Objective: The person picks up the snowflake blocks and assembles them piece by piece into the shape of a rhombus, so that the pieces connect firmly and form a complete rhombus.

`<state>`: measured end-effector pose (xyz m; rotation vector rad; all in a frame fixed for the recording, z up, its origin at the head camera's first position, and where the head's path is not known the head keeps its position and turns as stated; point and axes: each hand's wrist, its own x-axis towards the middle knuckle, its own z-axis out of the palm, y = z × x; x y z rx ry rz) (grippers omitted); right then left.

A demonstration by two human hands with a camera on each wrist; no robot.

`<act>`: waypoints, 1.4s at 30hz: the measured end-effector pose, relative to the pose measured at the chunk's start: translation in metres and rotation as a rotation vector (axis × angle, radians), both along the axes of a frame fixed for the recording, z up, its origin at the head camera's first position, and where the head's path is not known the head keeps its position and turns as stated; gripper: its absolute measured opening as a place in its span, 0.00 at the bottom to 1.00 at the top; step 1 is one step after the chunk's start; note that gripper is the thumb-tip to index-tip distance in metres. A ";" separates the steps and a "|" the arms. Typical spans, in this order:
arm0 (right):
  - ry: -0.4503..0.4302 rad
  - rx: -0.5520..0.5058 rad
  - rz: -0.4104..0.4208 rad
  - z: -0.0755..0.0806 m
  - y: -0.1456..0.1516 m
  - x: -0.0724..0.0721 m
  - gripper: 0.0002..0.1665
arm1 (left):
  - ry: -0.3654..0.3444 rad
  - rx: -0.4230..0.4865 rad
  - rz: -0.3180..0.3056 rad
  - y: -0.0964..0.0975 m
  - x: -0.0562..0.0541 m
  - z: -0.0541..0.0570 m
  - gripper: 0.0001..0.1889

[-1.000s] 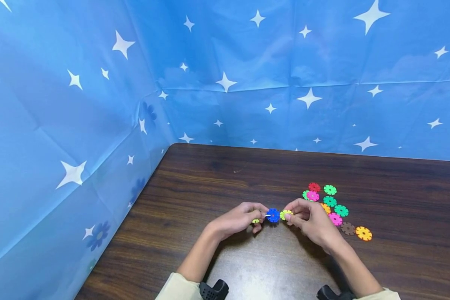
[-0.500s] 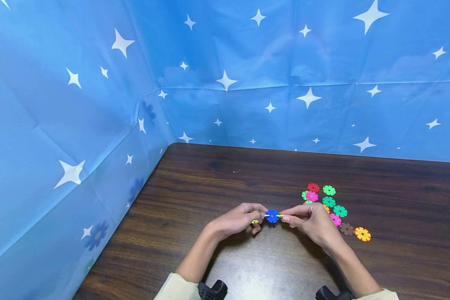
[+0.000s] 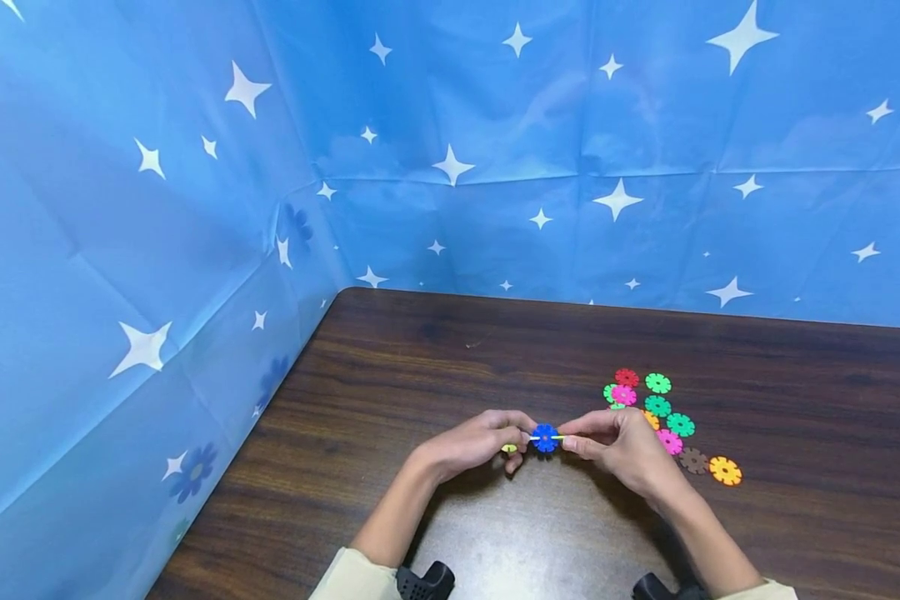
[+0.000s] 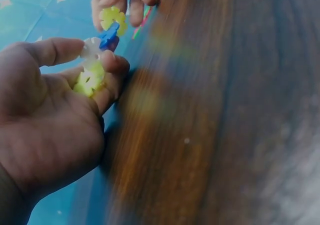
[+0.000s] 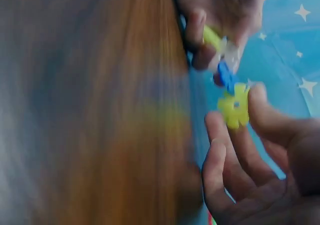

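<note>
Clearly, what I'm watching is a short chain of notched plastic discs, held between the two hands and seemingly just above the table: the blue disc (image 3: 545,438) faces up to the head camera in the middle, with the white disc (image 4: 92,51) and the yellow disc (image 5: 235,105) edge-on at either side of it, and a yellow-green disc (image 4: 90,79) beyond the white one. I judge them very light and fairly stiff, with a little spring at the slots; the smooth faces could skid under a fingertip, and a careless twist might work a joint loose. I would take each flat on both faces near the rim, leaving the meeting slot uncovered. The left hand (image 3: 472,439) pinches the white disc between thumb and fingers, the yellow-green one lying against its fingers; the right hand (image 3: 630,450) pinches the yellow disc, whose edge meets the blue one, though I can't tell how deeply they are seated. Right of the hands lie more petal-rimmed discs, among them the red disc (image 3: 627,378), the brown disc (image 3: 693,461) and the orange disc (image 3: 725,471). They rest on a dark wood-grained tabletop (image 3: 405,358), slightly glossy. Around it hangs a creased blue backdrop (image 3: 495,100) printed with white four-pointed stars.
</note>
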<state>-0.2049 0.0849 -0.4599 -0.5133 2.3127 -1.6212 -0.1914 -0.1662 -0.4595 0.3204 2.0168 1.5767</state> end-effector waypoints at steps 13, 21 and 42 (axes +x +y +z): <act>0.196 0.318 -0.042 0.013 0.028 -0.007 0.32 | -0.022 0.082 0.007 -0.004 0.000 0.000 0.16; 0.216 0.509 -0.019 0.009 0.030 -0.010 0.22 | -0.044 0.131 0.023 -0.003 -0.001 0.000 0.16; -0.017 0.104 0.028 0.013 0.032 -0.013 0.15 | -0.018 0.095 0.024 -0.002 -0.002 -0.002 0.17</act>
